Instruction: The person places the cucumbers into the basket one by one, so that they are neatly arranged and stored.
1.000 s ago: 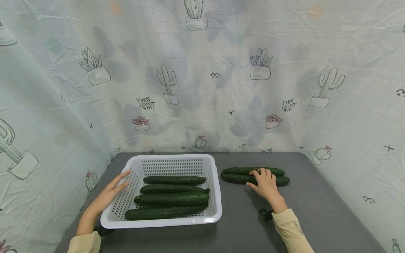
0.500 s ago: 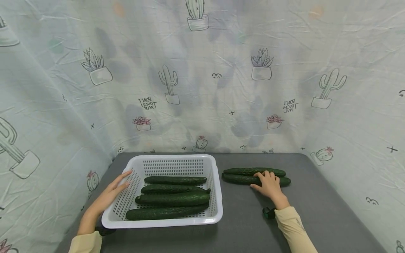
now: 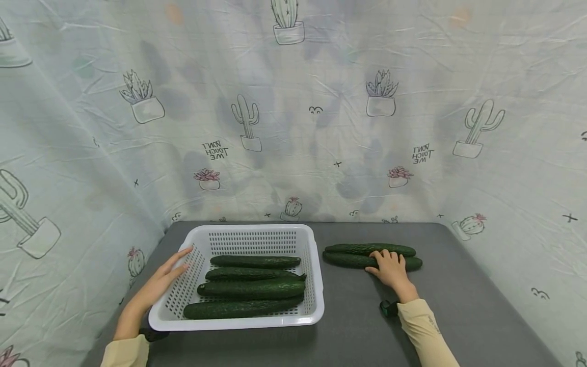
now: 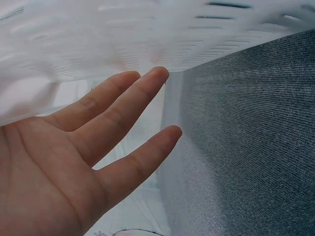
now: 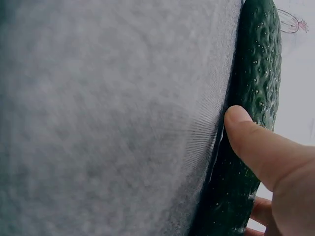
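Observation:
My right hand [image 3: 391, 268] grips the nearer of two dark green cucumbers, this front cucumber [image 3: 348, 260] lying on the grey table. In the right wrist view the thumb [image 5: 251, 135] presses along its near side, and the other fingers go over to its far side, mostly hidden. Just behind lies the back cucumber [image 3: 353, 248]. At the left, my left hand [image 3: 158, 285] rests against the left side of a white plastic basket [image 3: 316, 285]. From the left wrist, three fingers [image 4: 113, 118] look spread and nearly straight beneath the basket's rim.
Several cucumbers [image 3: 252, 288] lie side by side in the basket. The grey table [image 3: 357, 336] extends in front and to the right. A curtain [image 3: 293, 127] with cactus prints hangs behind and along both sides.
My right hand has shifted slightly right and closer to me, its fingers drawing in around the front cucumber. The left hand and basket stay in place; the whole view drifts a little.

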A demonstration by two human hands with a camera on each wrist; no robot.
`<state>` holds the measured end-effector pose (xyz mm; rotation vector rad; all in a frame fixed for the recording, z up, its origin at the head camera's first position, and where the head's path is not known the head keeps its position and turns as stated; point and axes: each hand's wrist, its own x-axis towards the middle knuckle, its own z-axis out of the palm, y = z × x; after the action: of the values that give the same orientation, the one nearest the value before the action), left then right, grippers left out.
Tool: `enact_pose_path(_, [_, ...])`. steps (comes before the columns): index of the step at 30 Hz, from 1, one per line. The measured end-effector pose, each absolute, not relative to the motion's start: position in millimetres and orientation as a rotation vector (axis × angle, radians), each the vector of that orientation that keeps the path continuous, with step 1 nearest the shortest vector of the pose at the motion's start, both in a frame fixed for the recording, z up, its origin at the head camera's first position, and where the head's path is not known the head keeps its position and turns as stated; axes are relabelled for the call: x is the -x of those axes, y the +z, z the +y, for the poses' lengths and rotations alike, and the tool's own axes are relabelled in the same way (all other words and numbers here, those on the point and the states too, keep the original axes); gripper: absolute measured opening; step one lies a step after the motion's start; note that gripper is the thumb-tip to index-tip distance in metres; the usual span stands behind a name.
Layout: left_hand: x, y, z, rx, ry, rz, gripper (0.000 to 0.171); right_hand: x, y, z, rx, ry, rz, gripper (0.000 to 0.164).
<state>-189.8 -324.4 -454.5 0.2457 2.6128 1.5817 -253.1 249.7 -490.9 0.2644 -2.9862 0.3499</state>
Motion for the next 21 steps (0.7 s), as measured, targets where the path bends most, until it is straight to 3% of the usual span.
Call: enact_pose_path(21, [188.8, -451.2, -323.4, -0.246, 1.584, 2.617, 0.055, 242.7, -491.7, 254.5, -0.368, 0.429, -3.004, 0.044])
